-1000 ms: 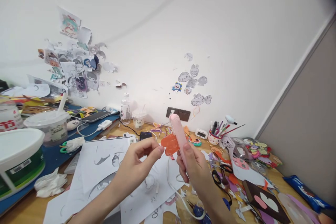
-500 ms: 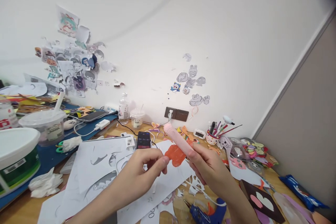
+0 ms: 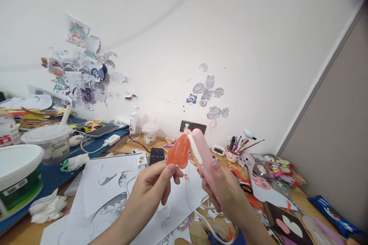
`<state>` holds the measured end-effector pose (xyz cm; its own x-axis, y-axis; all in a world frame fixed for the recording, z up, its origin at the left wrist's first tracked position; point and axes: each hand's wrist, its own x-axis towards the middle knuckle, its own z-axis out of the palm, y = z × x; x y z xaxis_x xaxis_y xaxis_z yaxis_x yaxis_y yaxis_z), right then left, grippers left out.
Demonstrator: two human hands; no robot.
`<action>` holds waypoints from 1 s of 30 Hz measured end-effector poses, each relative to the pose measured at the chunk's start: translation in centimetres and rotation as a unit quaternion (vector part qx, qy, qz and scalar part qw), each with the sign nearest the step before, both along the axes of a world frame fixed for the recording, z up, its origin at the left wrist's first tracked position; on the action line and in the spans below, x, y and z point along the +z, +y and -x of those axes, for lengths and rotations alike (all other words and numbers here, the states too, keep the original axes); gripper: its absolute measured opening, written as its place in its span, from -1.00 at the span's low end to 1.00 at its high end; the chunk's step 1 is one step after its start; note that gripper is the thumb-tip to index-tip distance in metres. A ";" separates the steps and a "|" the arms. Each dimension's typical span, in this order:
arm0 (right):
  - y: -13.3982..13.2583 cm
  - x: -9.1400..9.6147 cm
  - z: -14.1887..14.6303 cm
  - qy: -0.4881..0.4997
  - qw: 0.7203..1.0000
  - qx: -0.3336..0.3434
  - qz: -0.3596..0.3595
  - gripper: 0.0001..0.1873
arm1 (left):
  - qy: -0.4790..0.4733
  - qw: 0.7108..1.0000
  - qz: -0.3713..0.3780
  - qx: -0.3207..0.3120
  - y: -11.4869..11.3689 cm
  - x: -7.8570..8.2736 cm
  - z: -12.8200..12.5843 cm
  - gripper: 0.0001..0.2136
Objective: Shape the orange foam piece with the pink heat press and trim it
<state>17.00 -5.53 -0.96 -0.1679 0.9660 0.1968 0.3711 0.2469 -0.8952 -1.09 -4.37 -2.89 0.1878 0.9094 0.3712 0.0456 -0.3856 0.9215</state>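
My left hand [image 3: 156,185] pinches the lower edge of an orange foam cutout [image 3: 178,152] between thumb and fingers. The piece is held upright, its surface slightly wavy and shiny. My right hand [image 3: 222,189] is wrapped around a slim pink hair straightener [image 3: 202,149]. A pale plate shows along its inner side, facing the orange piece. The cutout's right edge is at the straightener's upper end; I cannot tell whether they touch. A white cord [image 3: 202,218] loops below my right hand.
White paper sheets [image 3: 100,183] and paper scraps cover the desk. A blue glue gun [image 3: 214,235] lies below my right hand, partly hidden. A phone [image 3: 157,156] shows a timer. At left stand a green-and-white tub [image 3: 21,183] and a lidded cup [image 3: 47,138]; a pen cup [image 3: 232,154] is at right.
The orange cutout has risen and turned upright beside the straightener, which was in front of part of it. My right hand has rotated the straightener, showing its pale inner side.
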 end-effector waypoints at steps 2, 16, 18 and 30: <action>0.0 -0.2 0.7 -0.012 1.000 0.015 -0.002 -0.44 | 0.005 1.000 -0.012 0.002 0.0 -0.1 -0.3 -0.63; -0.2 -1.6 2.0 -0.159 0.964 -0.076 -0.197 -0.56 | -0.046 0.997 -0.004 -0.058 -0.7 -1.1 -0.7 -0.60; -0.1 -1.7 2.0 -0.166 0.960 -0.085 -0.208 -0.57 | -0.061 0.996 0.004 -0.062 -0.7 -1.2 -0.7 -0.59; 0.5 -1.0 0.7 -0.218 0.940 -0.134 -0.227 -0.52 | -0.055 0.998 -0.031 -0.028 -0.3 -1.1 0.1 -0.57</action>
<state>16.35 -5.00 -1.95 -0.0905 0.8177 0.5685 0.7811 0.4125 -0.4688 -1.21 -4.64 -3.96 0.1920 0.8732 0.4479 -0.0773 -0.4415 0.8939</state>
